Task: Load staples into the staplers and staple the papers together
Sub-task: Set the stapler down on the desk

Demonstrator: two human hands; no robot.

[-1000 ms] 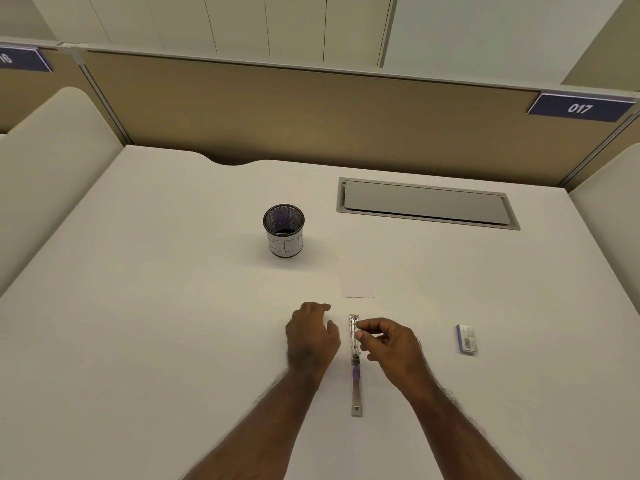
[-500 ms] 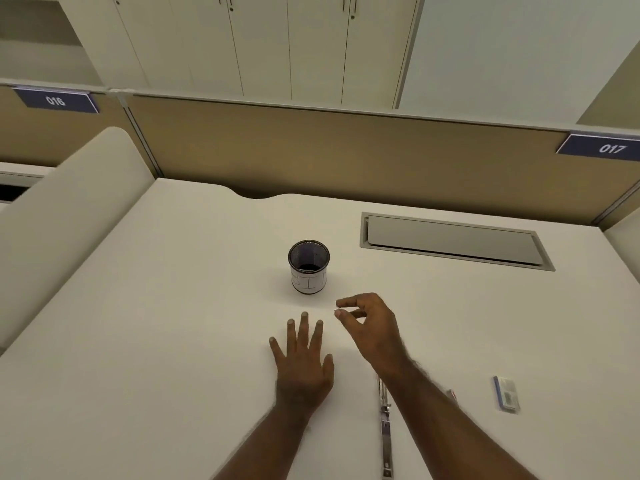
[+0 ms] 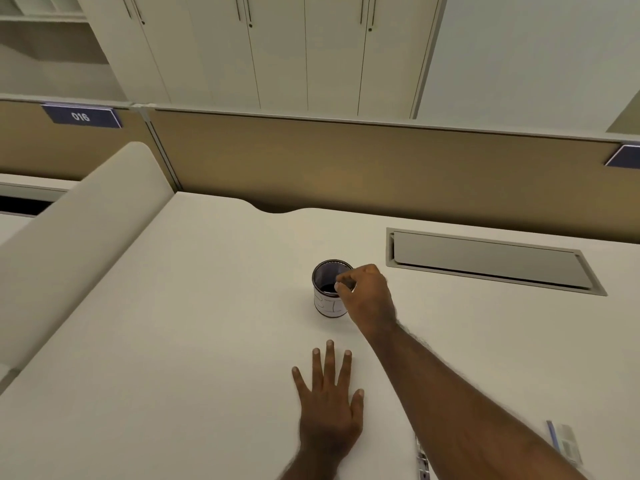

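Near edge: stapler (image 3: pixel 422 460), opened flat on counter (image 3: pixel 173 341), mostly hidden by right forearm; I couldn't tell whether staples were loaded. Small box (image 3: pixel 564 441) beside it, print unreadable. Left hand (image 3: pixel 330 410): flat on counter, fingers spread, holding nothing. Papers: I saw none. Right hand (image 3: pixel 367 296): over cup (image 3: pixel 329 289), fingertips pinched together; contents, if any, too small to tell. Stapling, I judged, not yet done. Far: divider tag (image 3: pixel 81 116) read "016".

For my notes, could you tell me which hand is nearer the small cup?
Right. The right hand is at the small cup's rim; the left hand lies flat on the desk, nearer the person.
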